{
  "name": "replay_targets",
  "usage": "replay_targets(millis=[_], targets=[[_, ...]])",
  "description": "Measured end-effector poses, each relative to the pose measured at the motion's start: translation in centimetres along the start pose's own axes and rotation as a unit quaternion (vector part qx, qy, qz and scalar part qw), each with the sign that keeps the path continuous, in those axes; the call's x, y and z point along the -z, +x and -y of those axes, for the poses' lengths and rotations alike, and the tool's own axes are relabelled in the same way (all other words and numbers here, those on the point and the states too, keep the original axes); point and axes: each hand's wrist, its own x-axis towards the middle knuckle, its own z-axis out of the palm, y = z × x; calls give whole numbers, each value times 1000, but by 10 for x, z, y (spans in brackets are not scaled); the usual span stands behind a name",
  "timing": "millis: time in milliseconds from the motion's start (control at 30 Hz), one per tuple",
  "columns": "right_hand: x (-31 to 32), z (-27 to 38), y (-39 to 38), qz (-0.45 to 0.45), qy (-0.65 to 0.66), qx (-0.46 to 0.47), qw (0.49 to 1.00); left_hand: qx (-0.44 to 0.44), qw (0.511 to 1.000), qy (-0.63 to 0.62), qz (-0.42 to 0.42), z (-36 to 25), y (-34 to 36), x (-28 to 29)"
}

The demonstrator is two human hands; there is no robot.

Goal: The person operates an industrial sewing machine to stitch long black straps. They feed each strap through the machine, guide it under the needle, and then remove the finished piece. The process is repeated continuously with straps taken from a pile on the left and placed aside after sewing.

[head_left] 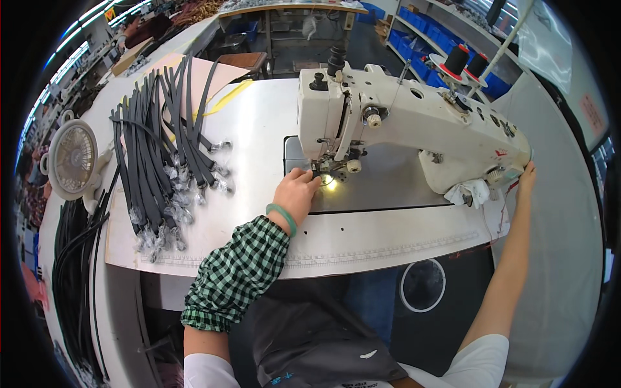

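A white sewing machine (414,107) stands across the white table. My left hand (297,196), with a green bangle and a checked sleeve cover above it, lies at the needle and presser foot (325,167). Its fingers are closed at a small dark piece (318,174), too hidden to name, beside a lit spot on the metal bed plate (381,187). My right hand (527,180) reaches up to the machine's far right end and touches it there; its fingers are mostly hidden. Left of the machine lies a pile of dark grey straps (145,142), their near ends wrapped in clear plastic.
A small fan (72,158) stands at the table's left, above hanging black straps (71,284). Thread cones (457,61) rise behind the machine. A printed ruler strip (388,249) runs along the front edge. Blue bins (427,29) fill shelves at the back.
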Motion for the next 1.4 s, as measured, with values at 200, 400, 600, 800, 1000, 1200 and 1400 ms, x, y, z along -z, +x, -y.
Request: replay_targets(millis=[200, 400, 600, 800, 1000, 1200, 1400], targets=[[-4, 18, 1, 6, -36, 12, 999, 4, 999, 40, 4, 0, -3, 0], [5, 32, 22, 3, -196, 99, 976, 1, 1000, -1, -10, 0, -1, 0], [-12, 36, -2, 68, -76, -26, 994, 1, 1000, 16, -13, 7, -8, 2], [-5, -12, -9, -18, 17, 13, 1000, -9, 1000, 28, 8, 1, 1, -1], [5, 6, 8, -45, -73, 73, 994, -4, 999, 48, 19, -4, 3, 1], [5, 32, 17, 65, -144, -11, 987, 10, 999, 43, 20, 2, 0, 1], [1, -1, -13, 27, 73, -10, 997, -36, 998, 52, -17, 6, 3, -6]])
